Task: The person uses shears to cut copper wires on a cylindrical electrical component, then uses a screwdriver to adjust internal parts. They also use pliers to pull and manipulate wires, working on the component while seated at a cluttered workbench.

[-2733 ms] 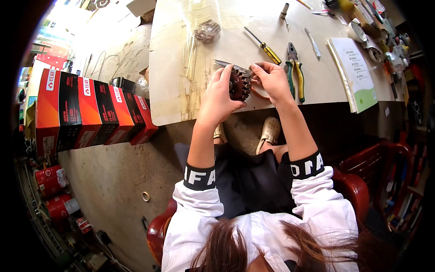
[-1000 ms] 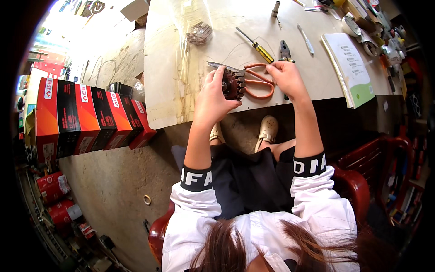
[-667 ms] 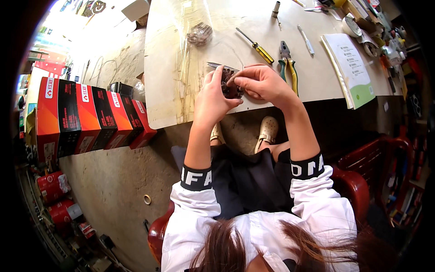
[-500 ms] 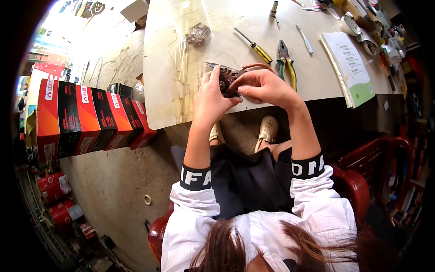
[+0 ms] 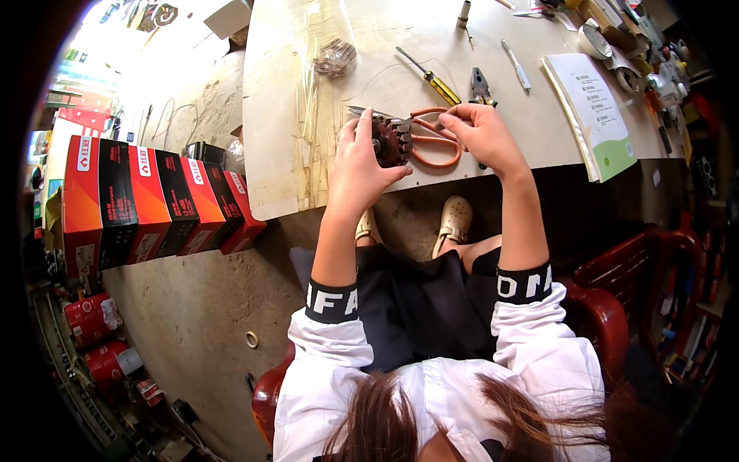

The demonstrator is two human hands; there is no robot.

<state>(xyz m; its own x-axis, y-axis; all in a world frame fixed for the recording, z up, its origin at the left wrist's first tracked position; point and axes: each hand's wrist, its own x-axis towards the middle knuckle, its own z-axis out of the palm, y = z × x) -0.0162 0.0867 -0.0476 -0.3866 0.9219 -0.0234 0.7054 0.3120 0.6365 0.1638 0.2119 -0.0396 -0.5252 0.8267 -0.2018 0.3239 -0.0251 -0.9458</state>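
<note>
My left hand (image 5: 356, 163) grips a round, dark reddish-brown toothed motor core (image 5: 394, 142) near the table's front edge, thumb below it and fingers over its left side. Orange-handled scissors (image 5: 437, 162) lie just beyond and right of the core, their blades partly hidden behind it. My right hand (image 5: 489, 138) is over the scissors' handles, apart from the core, its thumb and fingertips pinched together. Whatever the pinch holds is too fine to make out. Pliers (image 5: 480, 83) lie beyond my right hand, which covers most of their handles. A yellow-handled screwdriver (image 5: 440, 86) rests left of them.
On the pale table (image 5: 269, 154) sit a stack of toothed rings (image 5: 335, 58), a white pen (image 5: 516, 66), a booklet (image 5: 591, 115) and a metal tube (image 5: 464, 14). Clutter lines the right edge. Red-and-black boxes (image 5: 119, 200) stand at the left. A red chair (image 5: 600, 323) surrounds me.
My right hand has drawn off the core, to the right and slightly up, uncovering its teeth and the scissors' handles and now covering the pliers' handles. My left hand stays on the core.
</note>
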